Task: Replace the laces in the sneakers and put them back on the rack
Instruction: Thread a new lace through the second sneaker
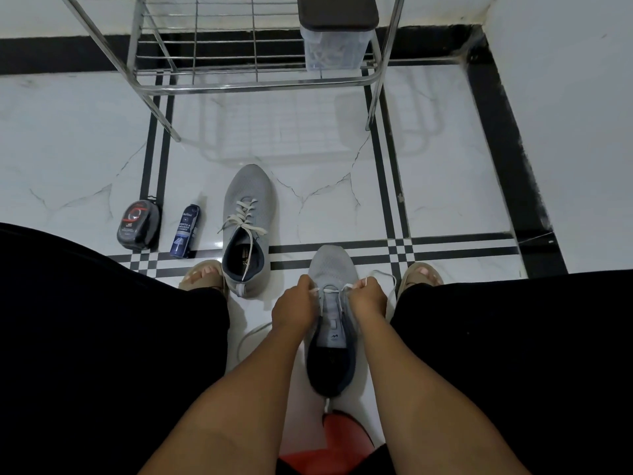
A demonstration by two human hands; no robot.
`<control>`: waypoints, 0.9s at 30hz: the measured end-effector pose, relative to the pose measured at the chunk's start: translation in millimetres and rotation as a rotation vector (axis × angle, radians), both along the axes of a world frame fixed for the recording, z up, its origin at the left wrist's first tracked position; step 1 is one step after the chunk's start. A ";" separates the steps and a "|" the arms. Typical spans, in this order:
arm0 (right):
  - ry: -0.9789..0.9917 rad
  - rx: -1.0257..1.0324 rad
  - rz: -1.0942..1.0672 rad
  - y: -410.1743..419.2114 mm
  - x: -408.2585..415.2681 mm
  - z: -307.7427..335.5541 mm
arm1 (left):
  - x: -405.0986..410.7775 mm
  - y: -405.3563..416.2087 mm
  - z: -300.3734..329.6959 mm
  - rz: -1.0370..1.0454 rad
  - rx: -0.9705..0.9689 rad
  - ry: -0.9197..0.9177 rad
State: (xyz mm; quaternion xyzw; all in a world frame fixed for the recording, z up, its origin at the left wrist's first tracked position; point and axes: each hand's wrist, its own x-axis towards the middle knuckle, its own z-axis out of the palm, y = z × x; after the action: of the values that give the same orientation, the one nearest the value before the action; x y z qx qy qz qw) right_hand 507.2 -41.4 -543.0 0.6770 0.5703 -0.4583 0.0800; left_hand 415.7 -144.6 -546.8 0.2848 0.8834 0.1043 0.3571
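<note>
While a person sits with knees apart above a white tiled floor [445,173], both hands work at a grey sneaker [331,323] lying between the feet: the left hand [297,305] and the right hand [368,298] each pinch a strand of its white lace [337,287] near the lower eyelets. A second grey sneaker [247,231], already laced, rests on the floor just to the left, beside a blue bottle [185,231] and a dark polish sponge case [138,225]. Beyond stands the metal rack [222,60], bearing a lidded plastic container [334,36].
</note>
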 end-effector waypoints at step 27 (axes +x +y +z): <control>-0.046 -0.008 0.134 -7.5 -6.0 -0.3 | -3.9 0.7 -18.4 0.389 -0.065 -0.310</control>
State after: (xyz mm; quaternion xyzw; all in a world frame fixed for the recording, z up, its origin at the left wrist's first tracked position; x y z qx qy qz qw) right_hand 501.2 -49.0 -543.3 0.6471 0.6106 -0.4388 0.1264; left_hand 411.9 -143.9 -565.1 0.0785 0.8593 0.1851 0.4704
